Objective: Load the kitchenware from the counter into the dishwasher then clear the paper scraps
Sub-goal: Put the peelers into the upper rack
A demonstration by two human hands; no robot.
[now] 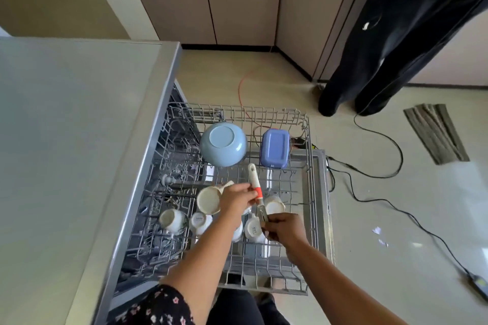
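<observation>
The pulled-out dishwasher rack [311, 192] holds an upturned blue bowl [223, 144], a blue plastic container [274, 148] and several white mugs [200, 221]. Over the rack both hands hold a utensil with a white and orange handle [254, 179]. My left hand [237, 199] grips it at the orange band and also holds a cream measuring cup [208, 199]. My right hand [284, 227] is closed on the utensil's metal end, which it mostly hides.
A grey counter [66, 140] runs along the left above the open dishwasher. Paper scraps [379, 235] lie on the floor to the right, near black cables [383, 174]. A person in dark trousers [383, 60] stands behind the rack; a striped mat [435, 133] lies at the right.
</observation>
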